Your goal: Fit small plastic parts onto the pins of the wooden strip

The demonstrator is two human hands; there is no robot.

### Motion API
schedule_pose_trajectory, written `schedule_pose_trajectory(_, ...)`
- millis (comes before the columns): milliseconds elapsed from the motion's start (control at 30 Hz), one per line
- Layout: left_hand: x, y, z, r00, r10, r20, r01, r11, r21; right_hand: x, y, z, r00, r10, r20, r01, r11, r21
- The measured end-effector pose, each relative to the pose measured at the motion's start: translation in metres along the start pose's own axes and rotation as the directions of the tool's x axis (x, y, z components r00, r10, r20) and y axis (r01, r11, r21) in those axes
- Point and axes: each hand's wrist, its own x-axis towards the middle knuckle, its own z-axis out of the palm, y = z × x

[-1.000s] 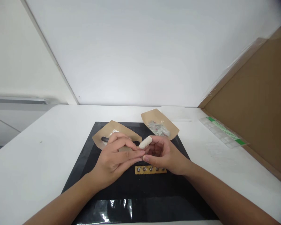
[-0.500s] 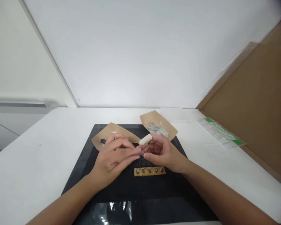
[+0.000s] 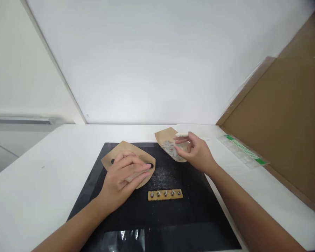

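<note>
My left hand (image 3: 126, 171) is over a sheet of brown paper (image 3: 141, 181), its fingers pressed together with the thumb. Whatever lies between those fingertips is too small to make out. A dark object (image 3: 151, 165) shows on the paper beside them, partly covered by the hand. My right hand (image 3: 193, 148), a white cover on one finger, hovers over a second brown paper (image 3: 165, 133). Its thumb and fingers are apart, close to a heap of small clear plastic pieces (image 3: 169, 147). A yellowish strip (image 3: 169, 198) bearing several shiny round metal beads lies in front of both hands.
Under the strip and papers is a glossy black mat (image 3: 189, 224) on a white table (image 3: 76, 140). A clear compartment case (image 3: 244, 150) with green labels stands to the right, beside a cardboard panel (image 3: 283, 112). A white wall (image 3: 147, 70) closes off the back.
My right hand has moved away from the left, rightward and back to the paper with clear pieces. My left hand stays over its paper. The view has shifted slightly.
</note>
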Motion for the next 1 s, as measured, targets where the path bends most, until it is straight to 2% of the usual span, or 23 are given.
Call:
schedule_pose_trajectory(133, -0.001, -0.001, 0.002, 1.000, 0.024, -0.005, -0.024, 1.000, 0.003, 0.004, 0.014, -0.006, 0.999, -0.030, -0.021, 0.026, 0.979, -0.203)
schedule_pose_trajectory(300, -0.002, -0.001, 0.002, 0.999, 0.037, -0.001, -0.037, 0.999, 0.008, 0.005, 0.019, -0.006, 0.997, -0.062, -0.039, 0.051, 0.967, -0.251)
schedule_pose_trajectory(400, -0.002, -0.001, 0.003, 0.999, 0.044, 0.009, -0.044, 0.999, 0.007, 0.006, 0.020, -0.006, 0.997, -0.051, -0.061, 0.038, 0.978, -0.206)
schedule_pose_trajectory(500, -0.001, 0.000, 0.003, 0.999, 0.053, 0.009, -0.053, 0.999, 0.004, 0.004, 0.015, -0.004, 0.999, -0.044, -0.024, 0.041, 0.994, -0.104)
schedule_pose_trajectory(600, 0.000, 0.001, 0.003, 0.998, 0.058, 0.005, -0.058, 0.998, 0.004, -0.004, -0.001, 0.003, 0.992, -0.061, 0.113, 0.053, 0.996, 0.073)
schedule_pose_trajectory(667, 0.000, 0.003, 0.003, 0.998, 0.064, 0.006, -0.064, 0.998, 0.000, -0.012, -0.016, 0.011, 0.971, -0.120, 0.208, 0.075, 0.974, 0.212)
schedule_pose_trajectory(767, -0.001, 0.004, 0.003, 0.998, 0.064, 0.024, -0.064, 0.998, -0.017, -0.026, -0.035, 0.023, 0.926, -0.168, 0.337, 0.034, 0.928, 0.370)
schedule_pose_trajectory(833, -0.002, 0.004, 0.004, 0.997, 0.062, 0.040, -0.061, 0.998, -0.030, -0.033, -0.041, 0.028, 0.913, -0.194, 0.359, 0.046, 0.924, 0.380)
schedule_pose_trajectory(1000, -0.003, 0.003, 0.007, 0.997, 0.059, 0.044, -0.057, 0.998, -0.039, -0.037, -0.042, 0.030, 0.938, -0.197, 0.285, 0.110, 0.950, 0.293)
